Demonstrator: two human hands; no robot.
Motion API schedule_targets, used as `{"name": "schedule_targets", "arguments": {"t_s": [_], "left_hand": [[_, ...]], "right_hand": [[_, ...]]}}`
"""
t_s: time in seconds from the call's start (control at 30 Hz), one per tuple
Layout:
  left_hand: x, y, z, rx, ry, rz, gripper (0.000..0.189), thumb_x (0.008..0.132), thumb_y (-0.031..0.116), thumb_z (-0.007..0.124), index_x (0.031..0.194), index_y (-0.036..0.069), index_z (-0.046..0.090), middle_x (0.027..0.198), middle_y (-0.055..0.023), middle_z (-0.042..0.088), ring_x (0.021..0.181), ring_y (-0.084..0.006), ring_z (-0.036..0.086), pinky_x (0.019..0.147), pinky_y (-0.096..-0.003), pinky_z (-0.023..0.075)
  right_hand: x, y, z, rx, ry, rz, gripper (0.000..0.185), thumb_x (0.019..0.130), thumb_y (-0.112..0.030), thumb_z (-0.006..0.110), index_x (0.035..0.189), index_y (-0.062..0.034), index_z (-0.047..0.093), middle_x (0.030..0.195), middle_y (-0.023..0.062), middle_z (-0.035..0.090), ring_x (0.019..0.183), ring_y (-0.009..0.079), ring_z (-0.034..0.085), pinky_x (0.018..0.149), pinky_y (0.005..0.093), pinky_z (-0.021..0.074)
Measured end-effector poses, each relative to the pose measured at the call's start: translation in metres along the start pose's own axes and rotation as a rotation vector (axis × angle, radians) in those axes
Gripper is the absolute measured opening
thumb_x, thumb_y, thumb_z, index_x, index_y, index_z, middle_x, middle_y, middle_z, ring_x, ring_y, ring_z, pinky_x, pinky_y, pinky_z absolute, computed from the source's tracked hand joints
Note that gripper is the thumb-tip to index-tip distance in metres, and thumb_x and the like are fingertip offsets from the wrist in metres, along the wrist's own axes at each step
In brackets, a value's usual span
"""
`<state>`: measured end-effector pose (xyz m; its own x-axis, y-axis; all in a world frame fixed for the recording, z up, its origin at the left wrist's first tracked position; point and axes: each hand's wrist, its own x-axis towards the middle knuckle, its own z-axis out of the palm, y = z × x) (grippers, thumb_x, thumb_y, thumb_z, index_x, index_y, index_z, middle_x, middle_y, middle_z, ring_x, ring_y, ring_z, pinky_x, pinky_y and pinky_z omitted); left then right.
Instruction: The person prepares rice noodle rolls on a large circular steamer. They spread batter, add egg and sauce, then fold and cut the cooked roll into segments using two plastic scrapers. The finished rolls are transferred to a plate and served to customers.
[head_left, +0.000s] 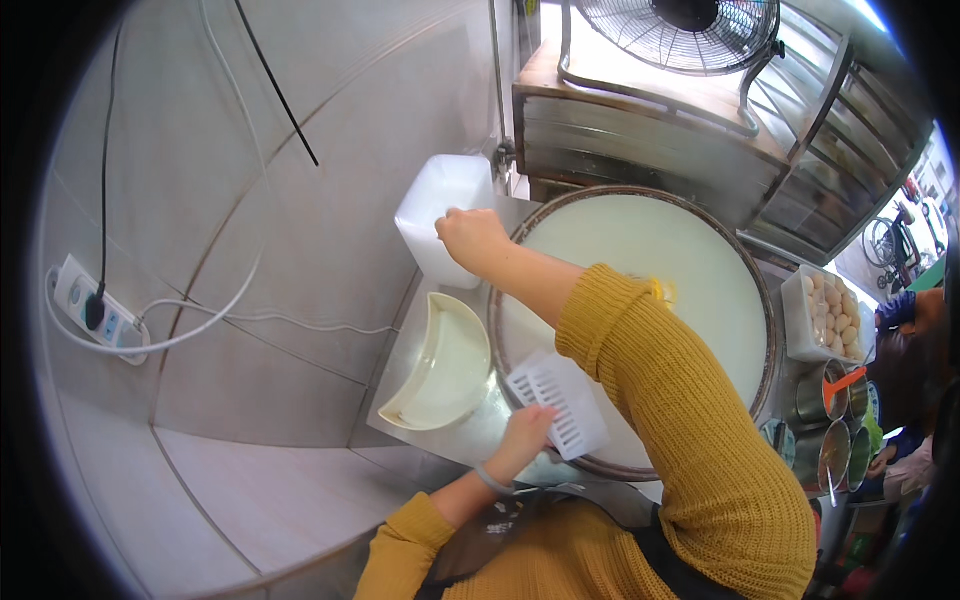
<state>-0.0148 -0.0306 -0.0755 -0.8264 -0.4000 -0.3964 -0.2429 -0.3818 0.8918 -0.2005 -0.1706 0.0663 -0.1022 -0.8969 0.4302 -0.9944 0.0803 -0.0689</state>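
Note:
My left hand (523, 437) grips a white slotted plastic tray or lid (581, 412), tilted over the near left rim of a large round pan or griddle (705, 225) with a pale surface and brown edge. My right arm reaches across that surface. At its end, my right hand (474, 238) is curled at the right side of a deep white plastic container (442, 184) by the wall. What its fingers hold, if anything, is hidden. A cream crescent-shaped tub (450, 360) sits between the container and me. Behind my right sleeve, a small yellow thing (663, 291) partly shows.
A tiled wall (300, 262) with cables and a power strip (97, 311) bounds the left. A metal fan (679, 37) stands on the cabinet behind. To the right are a box of eggs (831, 315), metal pots (821, 405) with utensils, and another person's hand (881, 461).

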Motion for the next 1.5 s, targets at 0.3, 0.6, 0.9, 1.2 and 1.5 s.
{"name": "schedule_targets", "arguments": {"t_s": [0.3,0.6,0.9,1.2,1.5], "left_hand": [[0.009,0.020,-0.012,0.248,-0.156,0.010,0.027,0.084,0.019,0.047,0.083,-0.005,0.059,0.072,-0.0082,0.062,0.058,-0.0141,0.059,0.052,-0.0246,0.0480],[0.022,0.034,-0.006,0.477,-0.109,0.067,0.023,0.080,0.016,0.050,0.080,-0.004,0.061,0.066,-0.0091,0.061,0.054,-0.0147,0.057,0.050,-0.0275,0.0457],[0.021,0.071,0.030,0.650,-0.165,-0.085,0.031,0.083,0.022,0.047,0.072,-0.005,0.057,0.055,-0.0109,0.055,0.046,-0.0147,0.054,0.043,-0.0274,0.0433],[0.022,0.085,0.107,1.314,-0.129,0.290,0.035,0.078,0.029,0.055,0.066,-0.004,0.057,0.056,-0.0156,0.055,0.052,-0.0244,0.055,0.049,-0.0360,0.0405],[0.018,0.032,0.053,0.679,0.077,0.197,0.015,0.079,0.001,0.047,0.090,0.001,0.057,0.078,-0.0082,0.058,0.063,-0.0134,0.054,0.054,-0.0276,0.0479]], "right_hand": [[0.050,0.004,-0.020,-0.347,-0.152,-0.105,0.005,0.064,-0.008,0.057,0.066,-0.0079,0.062,0.070,0.0092,0.062,0.064,0.0233,0.062,0.053,0.0324,0.0490],[-0.014,0.103,-0.148,0.844,0.059,0.564,0.007,0.075,-0.003,0.050,0.073,0.0030,0.054,0.067,0.0100,0.060,0.063,0.0160,0.063,0.054,0.0235,0.0509],[-0.419,0.179,-0.173,-0.347,0.203,0.340,0.013,0.072,-0.005,0.056,0.082,-0.0064,0.050,0.083,0.0107,0.054,0.063,0.0261,0.056,0.049,0.0326,0.0451],[-0.428,0.090,-0.057,0.762,-0.024,0.922,0.041,0.073,-0.022,0.063,0.108,-0.0049,0.049,0.097,0.0122,0.057,0.070,0.0228,0.058,0.061,0.0332,0.0477],[-0.430,0.127,-0.098,1.005,-0.169,1.145,0.010,0.082,-0.010,0.045,0.088,-0.0032,0.049,0.066,0.0087,0.056,0.057,0.0176,0.056,0.049,0.0300,0.0467]]}}
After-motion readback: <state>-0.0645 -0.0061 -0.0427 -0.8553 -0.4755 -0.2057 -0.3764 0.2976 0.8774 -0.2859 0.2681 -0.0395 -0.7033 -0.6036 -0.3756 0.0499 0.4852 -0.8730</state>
